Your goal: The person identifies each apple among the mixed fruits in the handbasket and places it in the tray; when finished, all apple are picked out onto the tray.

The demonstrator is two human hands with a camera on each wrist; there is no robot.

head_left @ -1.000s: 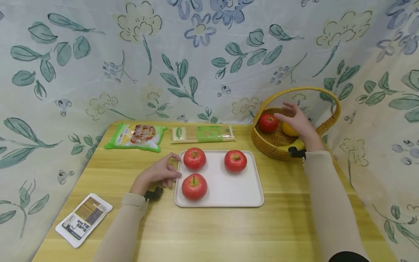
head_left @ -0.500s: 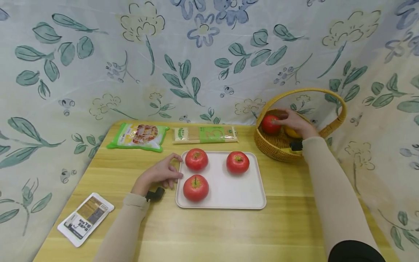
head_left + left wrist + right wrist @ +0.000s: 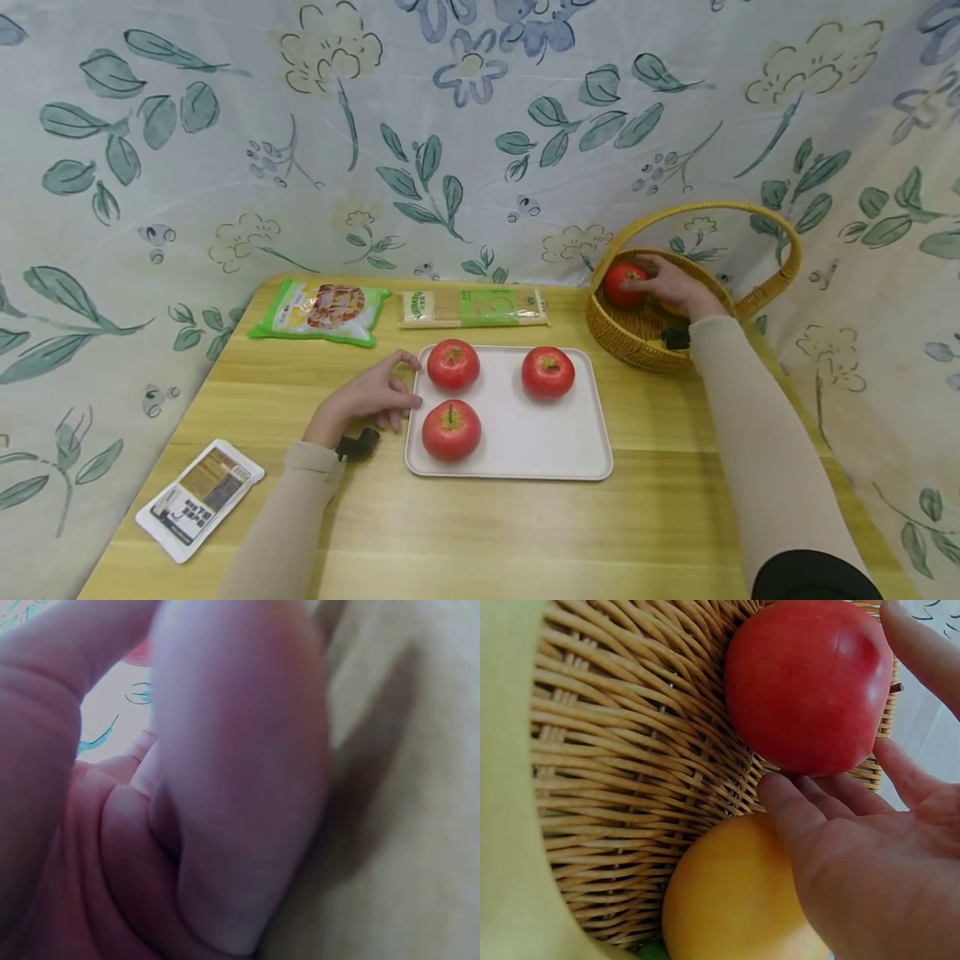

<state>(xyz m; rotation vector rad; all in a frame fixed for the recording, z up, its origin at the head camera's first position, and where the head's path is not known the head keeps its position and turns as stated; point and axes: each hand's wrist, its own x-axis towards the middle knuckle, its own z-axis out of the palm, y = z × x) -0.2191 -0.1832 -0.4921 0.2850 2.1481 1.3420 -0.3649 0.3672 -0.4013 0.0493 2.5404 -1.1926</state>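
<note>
My right hand reaches into a wicker basket and holds a red apple, its fingers and thumb bent around the fruit. Below those fingers, the right wrist view shows a round yellow fruit, partly covered by the hand. At the left rim of a white tray rests my left hand, fingers loosely bent and nothing held. On the tray sit an upper left apple, a lower left apple and an upper right apple.
Behind the tray lie a green-edged food bag and a flat noodle pack. A white pouch is at the table's left. The basket's tall handle arches over the right hand. Floral cloth hangs behind and at the right.
My right hand has lowered into the basket, moving left from above the yellow fruit to the red apple, and its fingers have closed around it. The left hand stays at the tray.
</note>
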